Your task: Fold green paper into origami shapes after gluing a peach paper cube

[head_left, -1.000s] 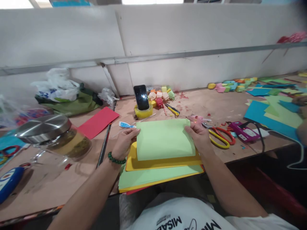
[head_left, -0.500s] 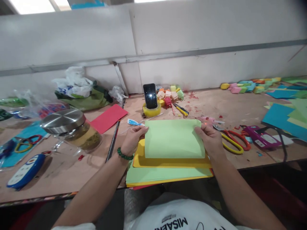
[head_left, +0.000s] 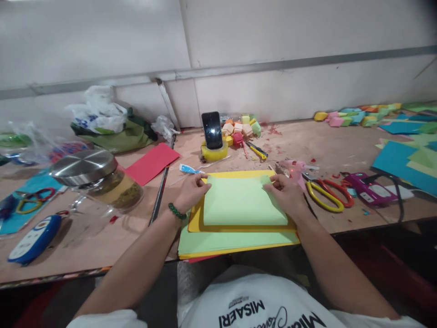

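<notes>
The left hand (head_left: 191,191) pinched the far left corner of a light green sheet (head_left: 244,202) between thumb and fingers, while the right hand (head_left: 287,191) gripped the same sheet near its far right corner, also in a narrow pinch. The sheet lay between the hands over a yellow sheet (head_left: 197,219), which showed along its left, near and far sides. Beneath that was a larger pale green sheet (head_left: 235,241) at the near edge of the worktop (head_left: 307,150), with more yellow and red edges below. A green beaded bracelet (head_left: 176,211) circled the left wrist.

Just right of the right hand were a pink glue gun (head_left: 297,168) and scissors (head_left: 329,209) with yellow and red handles, with a purple device (head_left: 370,189) farther right. Just beyond the left hand lay a blue and white tube (head_left: 187,169). On the far side, a phone (head_left: 212,130) stood propped at a yellow tape roll (head_left: 214,153), near a cluster of folded paper pieces (head_left: 237,130) and a yellow cutter (head_left: 256,151). To the left were a red sheet (head_left: 153,164) and a lidded glass jar (head_left: 118,191).
</notes>
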Motion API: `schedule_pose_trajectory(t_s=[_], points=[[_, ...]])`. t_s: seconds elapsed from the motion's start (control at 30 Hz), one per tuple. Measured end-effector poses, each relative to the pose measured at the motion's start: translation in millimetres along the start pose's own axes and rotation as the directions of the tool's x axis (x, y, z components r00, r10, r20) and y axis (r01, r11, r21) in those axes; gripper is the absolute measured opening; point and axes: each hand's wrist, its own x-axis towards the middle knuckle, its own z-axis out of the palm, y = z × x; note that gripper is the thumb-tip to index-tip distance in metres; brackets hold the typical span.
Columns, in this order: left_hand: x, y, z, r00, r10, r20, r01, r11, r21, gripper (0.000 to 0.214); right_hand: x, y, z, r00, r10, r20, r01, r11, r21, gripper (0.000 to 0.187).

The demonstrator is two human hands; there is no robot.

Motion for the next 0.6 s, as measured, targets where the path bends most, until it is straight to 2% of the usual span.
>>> schedule_pose_trajectory(t_s=[0.07,0.17,0.27,0.37,0.4,0.47,0.53,0.6], points=[[1.5,-6.5,3.0,0.999,0.039,0.0,-0.039,0.989,0.143,0.039,-0.5,3.7,3.4,0.998,0.007,0.07,0.001,0.993,-0.121,0.025],[0.2,-13.7,7.3,0.994,0.076,0.08,-0.101,0.913,0.394,0.059,-1.8,6.4,6.7,0.988,0.013,0.151,0.032,0.957,-0.289,0.035],[-2.9,-14.2,9.9,0.976,0.083,0.203,-0.198,0.734,0.65,0.067,-2.7,6.5,7.0,0.978,0.017,0.208,0.072,0.907,-0.415,0.043],[-2.7,-8.9,11.2,0.941,0.147,0.306,-0.335,0.546,0.768,0.063,-2.3,6.0,5.7,0.966,0.026,0.259,0.107,0.868,-0.486,0.05],[-1.2,-6.5,11.4,0.916,0.188,0.355,-0.4,0.498,0.769,0.057,-2.0,5.9,5.3,0.961,0.029,0.275,0.116,0.86,-0.497,0.051],[4.1,-1.4,11.4,0.827,0.242,0.507,-0.559,0.44,0.702,0.041,-1.1,6.0,4.9,0.953,0.037,0.302,0.128,0.852,-0.508,0.053],[11.2,4.2,11.4,0.704,0.221,0.675,-0.688,0.449,0.57,0.032,-0.2,5.6,5.0,0.95,0.045,0.31,0.129,0.845,-0.519,0.055],[17.2,10.9,13.2,0.617,0.163,0.77,-0.729,0.486,0.482,0.027,0.7,3.9,4.9,0.95,0.048,0.31,0.131,0.838,-0.53,0.055]])
